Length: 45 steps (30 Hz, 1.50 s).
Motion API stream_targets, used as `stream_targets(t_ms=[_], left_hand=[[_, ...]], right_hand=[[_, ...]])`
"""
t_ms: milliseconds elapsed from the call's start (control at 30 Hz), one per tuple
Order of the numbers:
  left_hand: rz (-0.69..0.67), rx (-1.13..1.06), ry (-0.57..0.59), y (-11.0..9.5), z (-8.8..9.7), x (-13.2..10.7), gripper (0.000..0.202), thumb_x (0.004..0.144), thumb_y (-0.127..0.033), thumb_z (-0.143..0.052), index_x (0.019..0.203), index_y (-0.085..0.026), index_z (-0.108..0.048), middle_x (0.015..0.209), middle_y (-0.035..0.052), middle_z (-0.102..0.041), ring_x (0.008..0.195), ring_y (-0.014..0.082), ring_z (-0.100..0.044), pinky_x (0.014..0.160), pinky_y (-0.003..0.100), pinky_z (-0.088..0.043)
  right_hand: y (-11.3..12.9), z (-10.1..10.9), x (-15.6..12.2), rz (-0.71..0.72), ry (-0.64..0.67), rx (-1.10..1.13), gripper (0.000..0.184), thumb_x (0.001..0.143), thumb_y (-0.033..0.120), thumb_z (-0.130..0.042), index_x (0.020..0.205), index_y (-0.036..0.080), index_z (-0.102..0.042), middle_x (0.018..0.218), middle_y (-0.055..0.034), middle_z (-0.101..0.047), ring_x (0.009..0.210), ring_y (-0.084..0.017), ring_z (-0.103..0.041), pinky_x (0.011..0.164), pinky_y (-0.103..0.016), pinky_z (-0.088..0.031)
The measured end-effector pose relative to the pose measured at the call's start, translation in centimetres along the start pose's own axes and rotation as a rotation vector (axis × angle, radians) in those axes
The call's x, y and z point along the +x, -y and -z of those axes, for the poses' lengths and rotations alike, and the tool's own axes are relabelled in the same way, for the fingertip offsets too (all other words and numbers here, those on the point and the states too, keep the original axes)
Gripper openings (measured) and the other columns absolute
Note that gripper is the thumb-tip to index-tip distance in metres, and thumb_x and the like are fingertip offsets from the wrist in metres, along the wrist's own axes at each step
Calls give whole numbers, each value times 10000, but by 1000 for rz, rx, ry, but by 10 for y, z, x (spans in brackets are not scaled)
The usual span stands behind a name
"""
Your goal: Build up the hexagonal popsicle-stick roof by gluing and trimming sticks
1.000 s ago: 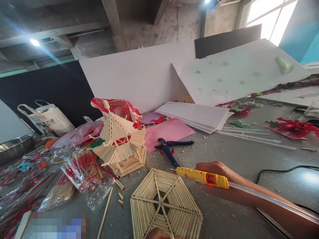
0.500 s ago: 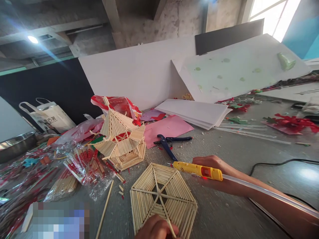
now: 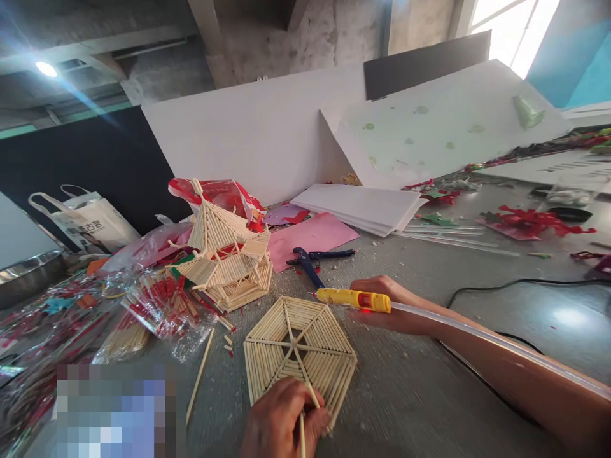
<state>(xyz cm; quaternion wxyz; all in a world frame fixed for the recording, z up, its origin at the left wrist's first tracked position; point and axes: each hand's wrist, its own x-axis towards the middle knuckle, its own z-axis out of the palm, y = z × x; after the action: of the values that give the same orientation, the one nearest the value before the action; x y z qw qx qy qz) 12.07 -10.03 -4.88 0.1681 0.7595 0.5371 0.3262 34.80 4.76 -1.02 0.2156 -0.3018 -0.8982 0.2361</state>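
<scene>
While the L hand [image 3: 286, 416] pinches a thin stick [image 3: 302, 437] at the near edge of a many-sided stick panel [image 3: 329, 372], the R hand [image 3: 379, 296] grips a yellow glue gun [image 3: 352, 299] by the panel's far R side. Panel lies flat on the grey table [image 3: 401, 394], directly ahead of the L hand, the nearer one. Thin stick's long axis runs approx. toward the viewer; the gun's runs approx. L–R, nozzle to L, near the panel's far corner. Hidden: part of the panel under the L hand, most R fingers behind the gun. Thin stick's lower end is cut off; can't tell if its upper end touches the panel
</scene>
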Motion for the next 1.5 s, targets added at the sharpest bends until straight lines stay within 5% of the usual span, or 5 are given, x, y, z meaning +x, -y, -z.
stream_targets(t_ms=[233, 1033, 1500], left_hand=[[50, 12, 66, -13, 4, 2, 121, 813, -182, -511, 711, -188, -575, 711, 5, -631, 699, 127, -593, 651, 208, -421], [114, -69, 36, -3, 4, -2, 193, 788, -371, -548, 752, -191, -609, 685, -9, -635, 639, 136, -569, 612, 217, -403], [9, 30, 79, -14, 9, -1, 175, 830, -288, -488, 724, -187, -585, 705, -9, -624, 659, 121, -563, 640, 211, -399]], right_hand=[[-8, -7, -2, -7, -26, -4, 251, 778, 357, -523, 653, 168, -414, 591, 37, -390, 523, -74, -343, 486, -227, -267], [-8, -9, -3, -64, -91, 25, 231, 718, 333, -573, 619, 158, -459, 533, 56, -368, 507, -62, -322, 472, -213, -242], [-14, -11, -2, -67, -67, 66, 202, 733, 339, -566, 701, 143, -528, 580, 39, -409, 528, -74, -330, 479, -220, -253]])
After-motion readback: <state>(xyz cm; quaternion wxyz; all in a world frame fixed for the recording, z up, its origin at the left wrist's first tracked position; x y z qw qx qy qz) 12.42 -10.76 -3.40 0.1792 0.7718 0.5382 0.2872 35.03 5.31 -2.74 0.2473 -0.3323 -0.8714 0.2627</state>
